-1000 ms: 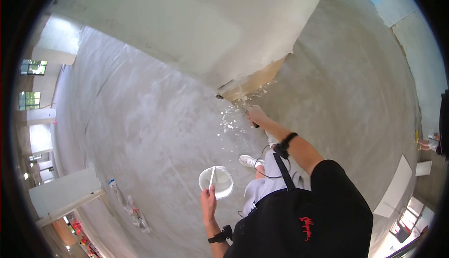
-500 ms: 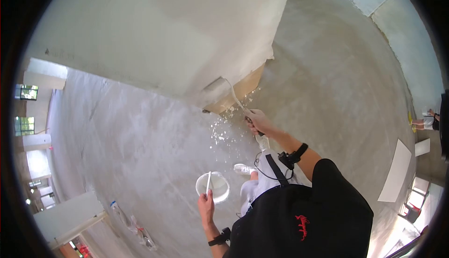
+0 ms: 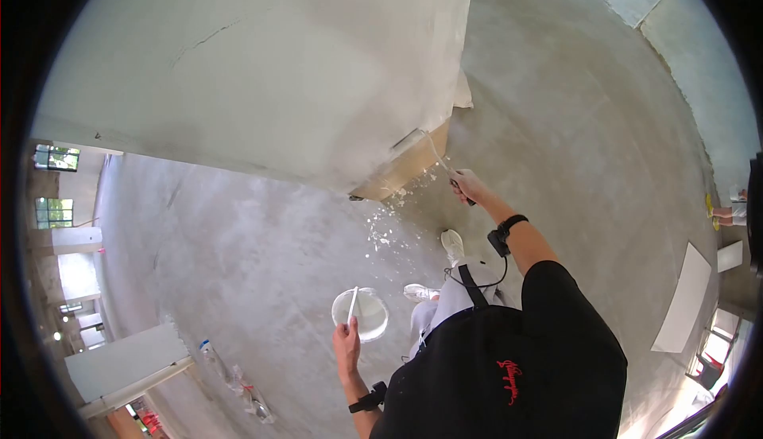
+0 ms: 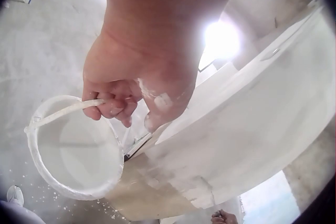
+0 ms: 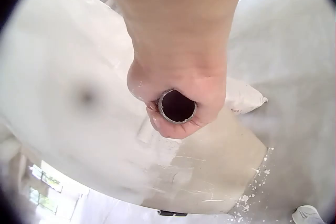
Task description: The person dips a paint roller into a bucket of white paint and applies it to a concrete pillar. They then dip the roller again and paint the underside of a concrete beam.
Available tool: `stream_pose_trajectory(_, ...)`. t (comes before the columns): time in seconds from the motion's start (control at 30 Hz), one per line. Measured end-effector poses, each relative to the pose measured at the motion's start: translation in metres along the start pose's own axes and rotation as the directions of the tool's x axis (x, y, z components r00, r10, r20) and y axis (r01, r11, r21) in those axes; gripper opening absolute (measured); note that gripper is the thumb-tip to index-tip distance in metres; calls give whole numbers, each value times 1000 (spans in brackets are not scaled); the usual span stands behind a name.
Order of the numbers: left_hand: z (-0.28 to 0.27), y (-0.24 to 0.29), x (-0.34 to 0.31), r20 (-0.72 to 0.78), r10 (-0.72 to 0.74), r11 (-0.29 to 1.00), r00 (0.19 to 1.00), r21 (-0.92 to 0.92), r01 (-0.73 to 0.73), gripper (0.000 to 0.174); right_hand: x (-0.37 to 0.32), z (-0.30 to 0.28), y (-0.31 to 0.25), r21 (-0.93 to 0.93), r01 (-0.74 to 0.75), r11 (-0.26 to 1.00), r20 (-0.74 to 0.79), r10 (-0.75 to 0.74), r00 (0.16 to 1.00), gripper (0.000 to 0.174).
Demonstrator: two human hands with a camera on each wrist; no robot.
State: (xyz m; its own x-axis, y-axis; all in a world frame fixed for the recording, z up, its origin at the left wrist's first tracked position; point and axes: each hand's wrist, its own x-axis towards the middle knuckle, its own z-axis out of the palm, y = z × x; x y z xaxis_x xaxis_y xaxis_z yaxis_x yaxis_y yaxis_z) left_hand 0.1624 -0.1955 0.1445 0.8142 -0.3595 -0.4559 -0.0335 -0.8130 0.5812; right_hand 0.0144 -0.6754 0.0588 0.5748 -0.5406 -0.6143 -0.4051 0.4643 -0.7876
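Observation:
In the head view the left hand point(image 3: 347, 347) grips the pale handle point(image 3: 353, 304) of a white bucket point(image 3: 385, 317), which hangs below it; the left wrist view shows the fingers curled round that handle point(image 4: 65, 110). The right hand point(image 3: 469, 187) holds a paint roller by its grip, its bent frame point(image 3: 435, 149) reaching up to the low part of a white wall point(image 3: 318, 81). The roller head point(image 3: 408, 138) lies against the wall along the top of a tan strip point(image 3: 409, 167). From the right wrist, the hollow handle end point(image 5: 177, 107) shows inside the closed fingers.
White spatters point(image 3: 380, 232) dot the grey floor point(image 3: 238, 240) under the wall's corner. Plastic-wrapped items point(image 3: 238, 383) lie at lower left, a white panel point(image 3: 683, 300) at right. Another person point(image 3: 731, 210) is at the far right edge. Two shoes point(image 3: 451, 246) stand below the roller.
The right hand and roller have moved right along the wall's lower part, away from the corner. The left hand still holds the bucket. The head view has shifted.

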Motion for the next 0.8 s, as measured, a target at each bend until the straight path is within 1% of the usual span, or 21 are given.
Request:
stream_pose_trajectory(0.07,-6,10,-6,38,-27,999,999,-23,28,49,-21,5,-13,23,23,999,33,-24,999,40)
stream_pose_trajectory(0.17,-9,17,-8,41,-20,1000,999,-19,21,50,-61,10,-57,49,76,996,32,-78,996,39)
stream_pose_trajectory(0.27,-7,17,-11,5,-7,997,1000,-74,7,50,-105,21,-102,49,115,992,57,-117,991,39)
stream_pose_trajectory(0.37,-13,34,-14,34,0,999,999,-32,1,51,-135,31,-138,55,128,990,58,-131,990,37)
stream_pose_trajectory(0.5,-19,46,-18,56,16,999,998,-46,-13,52,-171,42,-192,77,226,971,95,-233,968,35)
stream_pose_trajectory(0.53,-17,42,-17,65,8,998,998,-67,-4,52,-176,45,-199,72,263,962,110,-270,957,34)
stream_pose_trajectory(0.57,-13,36,-17,74,1,996,997,-90,6,52,-175,46,-198,72,266,961,110,-272,956,34)
stream_pose_trajectory(0.63,-9,29,-19,71,-11,994,997,-105,18,52,-171,45,-196,94,336,937,116,-346,931,34)
stream_pose_trajectory(0.7,-12,33,-18,71,-22,993,997,-118,30,52,-164,47,-191,104,333,937,115,-344,932,34)
stream_pose_trajectory(0.8,-16,40,-16,69,-17,997,997,-78,23,52,-152,43,-175,100,307,946,105,-317,942,34)
